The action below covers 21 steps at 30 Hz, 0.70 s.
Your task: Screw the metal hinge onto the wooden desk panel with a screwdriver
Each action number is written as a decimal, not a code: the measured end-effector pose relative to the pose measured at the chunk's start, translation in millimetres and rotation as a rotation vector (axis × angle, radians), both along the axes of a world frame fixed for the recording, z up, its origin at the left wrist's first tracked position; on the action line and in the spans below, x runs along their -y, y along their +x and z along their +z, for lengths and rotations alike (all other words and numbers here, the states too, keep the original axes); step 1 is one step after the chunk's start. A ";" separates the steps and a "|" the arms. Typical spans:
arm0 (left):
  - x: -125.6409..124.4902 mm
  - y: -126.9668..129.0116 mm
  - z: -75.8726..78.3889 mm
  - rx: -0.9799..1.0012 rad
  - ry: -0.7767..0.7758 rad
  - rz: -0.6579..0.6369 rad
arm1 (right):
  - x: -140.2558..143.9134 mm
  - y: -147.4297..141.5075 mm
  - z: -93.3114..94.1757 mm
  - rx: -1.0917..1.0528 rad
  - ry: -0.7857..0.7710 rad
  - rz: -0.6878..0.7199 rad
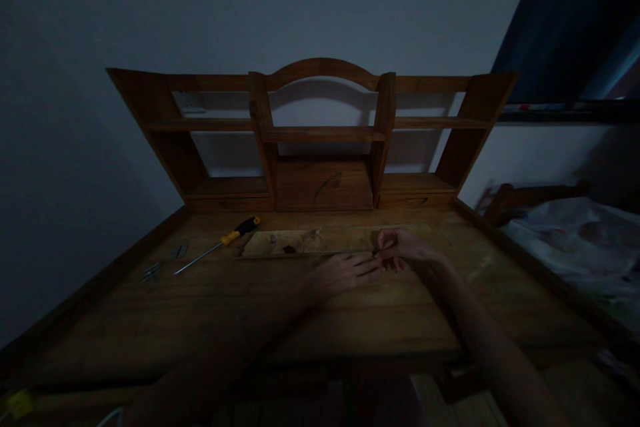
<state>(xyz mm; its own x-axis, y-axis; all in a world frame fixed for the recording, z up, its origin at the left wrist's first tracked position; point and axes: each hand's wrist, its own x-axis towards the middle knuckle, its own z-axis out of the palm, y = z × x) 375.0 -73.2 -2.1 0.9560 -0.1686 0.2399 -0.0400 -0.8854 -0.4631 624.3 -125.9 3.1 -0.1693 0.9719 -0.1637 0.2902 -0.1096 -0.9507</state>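
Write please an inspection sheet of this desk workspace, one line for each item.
Surface: wooden desk in dim light, with a shelf hutch at the back.
Job's things: a flat wooden board lies on the desk, and both hands meet at its front edge.
Clutter: screwdriver with yellow and black handle lies left of the board; small metal parts lie near its tip.
Grippers: left hand lies flat, fingers extended; right hand has curled fingers, whether it pinches something is too dark to tell.
Cables: a pale cord at the bottom edge, unclear.
Surroundings: plain wall; a bed at the right.
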 end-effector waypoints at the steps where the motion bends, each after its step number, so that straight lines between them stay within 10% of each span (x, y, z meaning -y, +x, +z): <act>1: -0.2 -0.1 0.4 -0.001 0.000 0.004 | 0.3 -0.3 -0.2 -0.002 0.000 -0.006; 21: -2.9 1.5 1.4 0.008 -0.035 0.046 | 2.0 -4.9 6.2 0.003 0.037 -0.045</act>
